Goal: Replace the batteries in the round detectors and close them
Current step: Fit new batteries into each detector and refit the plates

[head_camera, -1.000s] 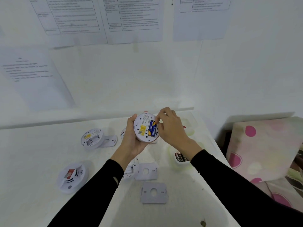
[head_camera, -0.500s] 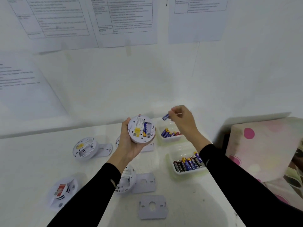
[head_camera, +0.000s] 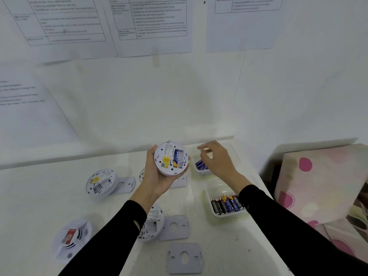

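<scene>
The left hand (head_camera: 157, 182) grips the open detector (head_camera: 171, 158), with one battery (head_camera: 176, 157) seated and the neighbouring slot bare. At its three o'clock the right hand (head_camera: 217, 162) hovers over the battery tray (head_camera: 199, 172), too blurred to tell whether it pinches anything. The swap looks half-done, and next a fresh cell needs fitting.

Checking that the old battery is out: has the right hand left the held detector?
Yes. The right hand went rightward from the held detector to above the far battery tray.

Head view, angled down, table (head_camera: 49, 196) near
</scene>
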Motion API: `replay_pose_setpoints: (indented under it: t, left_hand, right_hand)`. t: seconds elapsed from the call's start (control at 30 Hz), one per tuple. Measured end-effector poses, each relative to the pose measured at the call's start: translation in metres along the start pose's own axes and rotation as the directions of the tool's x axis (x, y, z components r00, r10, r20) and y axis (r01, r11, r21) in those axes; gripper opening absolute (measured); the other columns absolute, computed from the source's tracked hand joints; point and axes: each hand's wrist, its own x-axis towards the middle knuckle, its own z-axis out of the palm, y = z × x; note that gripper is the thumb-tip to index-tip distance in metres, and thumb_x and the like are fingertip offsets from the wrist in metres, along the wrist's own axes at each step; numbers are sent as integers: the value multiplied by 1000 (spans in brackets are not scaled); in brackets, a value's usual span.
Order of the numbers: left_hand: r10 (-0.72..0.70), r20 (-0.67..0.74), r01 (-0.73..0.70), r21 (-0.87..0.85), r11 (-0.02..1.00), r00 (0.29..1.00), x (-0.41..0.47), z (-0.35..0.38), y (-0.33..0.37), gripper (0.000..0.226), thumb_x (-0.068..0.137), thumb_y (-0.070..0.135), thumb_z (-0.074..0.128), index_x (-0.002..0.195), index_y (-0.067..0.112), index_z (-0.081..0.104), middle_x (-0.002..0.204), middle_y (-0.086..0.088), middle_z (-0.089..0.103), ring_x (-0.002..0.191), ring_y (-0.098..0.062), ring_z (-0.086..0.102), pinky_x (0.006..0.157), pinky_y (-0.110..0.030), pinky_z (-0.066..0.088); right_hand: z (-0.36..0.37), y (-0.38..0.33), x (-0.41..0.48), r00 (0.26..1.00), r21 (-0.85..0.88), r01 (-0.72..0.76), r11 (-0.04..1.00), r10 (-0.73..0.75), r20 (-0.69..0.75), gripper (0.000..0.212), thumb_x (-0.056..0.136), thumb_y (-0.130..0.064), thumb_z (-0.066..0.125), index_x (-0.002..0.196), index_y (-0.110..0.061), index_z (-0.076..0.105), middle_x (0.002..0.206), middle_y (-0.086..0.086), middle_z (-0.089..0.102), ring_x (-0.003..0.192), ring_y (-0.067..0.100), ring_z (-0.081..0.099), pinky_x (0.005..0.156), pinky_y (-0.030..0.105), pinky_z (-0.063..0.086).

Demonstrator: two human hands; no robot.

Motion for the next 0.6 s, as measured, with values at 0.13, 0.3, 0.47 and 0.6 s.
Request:
replay_pose_setpoints:
  t: [0.13, 0.3, 0.47, 0.6]
  left_hand:
    - [19, 10, -19, 80, 997, 1000, -1, 5, -4, 48, 96, 51, 44, 124, 16, 62, 124, -17, 64, 108, -33, 62, 83, -42, 57]
    - [3, 15, -6, 153, 988, 1000, -4, 8, -8, 53, 98, 53, 40, 109, 14, 74, 113, -15, 71, 100, -29, 69, 85, -43, 53]
    - [-4, 44, -3, 162, 987, 999, -4, 9, -13, 50, 102, 48, 39, 118, 10, 67, 116, -15, 71, 103, -29, 70, 80, -44, 60]
    - [-75, 35, 67, 197, 978, 997, -8, 10, -21, 51, 100, 50, 39, 117, 12, 70, 124, -16, 68, 108, -30, 67, 95, -49, 53]
  right_hand:
    - [0, -36, -17, 932, 112, 314, 943, -329, 150, 44, 87, -12, 61, 128, -20, 51, 135, -5, 50, 124, 4, 46, 99, 10, 36]
    - [0, -41, -18, 889, 88, 319, 944, -330, 317, 59, 85, -14, 64, 137, -22, 38, 145, -4, 39, 133, 11, 35, 106, 22, 35]
    - [3, -42, -16, 884, -15, 401, 916, -382, 270, 57, 72, -11, 68, 123, -14, 42, 124, 2, 43, 110, 19, 40, 86, 23, 39]
    - [-5, -39, -11, 914, 8, 348, 937, -341, 218, 45, 75, -5, 58, 116, -17, 43, 109, -2, 47, 100, 17, 44, 78, 29, 45]
